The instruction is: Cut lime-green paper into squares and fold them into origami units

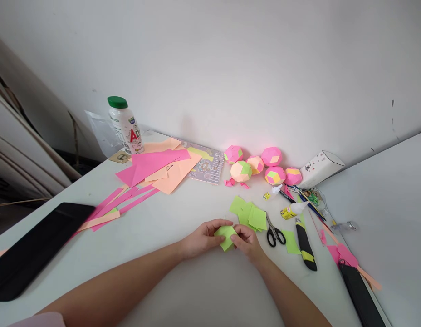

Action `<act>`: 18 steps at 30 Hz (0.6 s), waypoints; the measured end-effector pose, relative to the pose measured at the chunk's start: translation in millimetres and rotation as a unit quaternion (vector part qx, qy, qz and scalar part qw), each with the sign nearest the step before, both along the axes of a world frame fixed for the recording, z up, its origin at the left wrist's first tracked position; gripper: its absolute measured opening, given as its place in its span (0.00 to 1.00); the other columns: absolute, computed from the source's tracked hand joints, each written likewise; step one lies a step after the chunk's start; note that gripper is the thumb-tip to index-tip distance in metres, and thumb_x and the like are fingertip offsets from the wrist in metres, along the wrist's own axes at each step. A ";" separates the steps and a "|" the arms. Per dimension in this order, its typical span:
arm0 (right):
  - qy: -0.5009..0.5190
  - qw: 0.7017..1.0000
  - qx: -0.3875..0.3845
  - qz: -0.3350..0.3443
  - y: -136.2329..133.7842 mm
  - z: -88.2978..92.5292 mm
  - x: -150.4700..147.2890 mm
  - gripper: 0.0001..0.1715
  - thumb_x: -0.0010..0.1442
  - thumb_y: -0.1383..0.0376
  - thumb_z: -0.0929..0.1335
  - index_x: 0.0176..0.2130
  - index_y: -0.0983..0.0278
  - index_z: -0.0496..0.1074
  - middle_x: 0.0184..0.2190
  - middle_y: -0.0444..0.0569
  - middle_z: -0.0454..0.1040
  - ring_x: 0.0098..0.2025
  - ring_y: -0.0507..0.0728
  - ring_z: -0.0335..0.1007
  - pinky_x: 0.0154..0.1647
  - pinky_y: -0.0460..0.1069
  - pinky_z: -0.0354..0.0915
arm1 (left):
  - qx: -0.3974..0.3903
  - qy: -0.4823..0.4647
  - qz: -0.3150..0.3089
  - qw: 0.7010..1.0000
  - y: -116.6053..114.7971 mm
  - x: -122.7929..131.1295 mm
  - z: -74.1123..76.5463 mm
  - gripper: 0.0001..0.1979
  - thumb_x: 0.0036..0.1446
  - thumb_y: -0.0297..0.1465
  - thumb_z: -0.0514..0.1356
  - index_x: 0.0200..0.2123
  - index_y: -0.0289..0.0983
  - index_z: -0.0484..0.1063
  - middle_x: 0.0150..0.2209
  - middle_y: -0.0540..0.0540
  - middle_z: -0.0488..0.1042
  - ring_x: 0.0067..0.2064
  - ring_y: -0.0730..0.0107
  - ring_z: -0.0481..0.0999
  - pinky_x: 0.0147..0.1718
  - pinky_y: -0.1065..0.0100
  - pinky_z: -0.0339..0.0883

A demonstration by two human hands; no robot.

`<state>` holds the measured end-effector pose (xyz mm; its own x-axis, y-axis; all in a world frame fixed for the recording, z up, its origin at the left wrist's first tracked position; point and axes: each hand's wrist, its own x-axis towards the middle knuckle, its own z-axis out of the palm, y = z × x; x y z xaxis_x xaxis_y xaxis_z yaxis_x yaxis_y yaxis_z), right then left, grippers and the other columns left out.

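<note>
Here, both hands are clamped on one small piece of green paper point(226, 236), which is held up close above the near part of the white table point(183, 290). The left hand point(208, 237) grips it from the left, thumb on the near face and a finger along the far edge. The right hand point(248, 243) pinches its right side, thumb pressed on the near face and fingers behind. The paper looks folded, though the fingers hide some of its edges.

Just beyond the right hand lies an overlapping pile of green squares point(253, 218), with scissors point(276, 232) beside it, handles toward the person. Another green square point(292, 241) lies to the right of these, partly beneath a black and yellow tool point(305, 245). Two glue bottles point(291, 210) lie farther back.

Near the wall, six paper balls point(241, 171) in pink, peach, yellow and green sit in a cluster, next to a white box point(322, 169). On the left, pink and peach sheets point(152, 164) overlap in front of a bottle with a green cap point(125, 127).
</note>
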<state>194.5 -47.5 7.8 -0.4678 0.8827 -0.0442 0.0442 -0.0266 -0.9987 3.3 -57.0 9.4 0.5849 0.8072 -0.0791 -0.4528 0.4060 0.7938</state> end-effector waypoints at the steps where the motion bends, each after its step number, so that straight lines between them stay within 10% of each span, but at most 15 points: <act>1: 0.001 1.000 0.000 -0.003 -0.3 -0.2 -0.1 0.15 0.55 0.58 0.69 0.24 0.63 0.63 0.20 0.39 0.59 0.21 0.49 0.53 0.22 0.45 0.53 | -0.006 -0.003 0.004 1.000 0.4 -0.2 0.6 0.21 0.48 0.32 0.66 0.47 0.39 0.70 0.43 0.44 0.74 0.43 0.63 0.73 0.44 0.60 0.63; 18: 0.013 0.996 -0.023 -0.085 -2.1 -3.8 -2.1 0.13 0.53 0.57 0.71 0.30 0.62 0.66 0.22 0.40 0.65 0.21 0.49 0.59 0.21 0.45 0.59 | -0.018 0.067 0.035 0.997 0.0 1.1 -0.9 0.23 0.46 0.37 0.67 0.46 0.37 0.71 0.37 0.45 0.76 0.35 0.67 0.74 0.37 0.64 0.67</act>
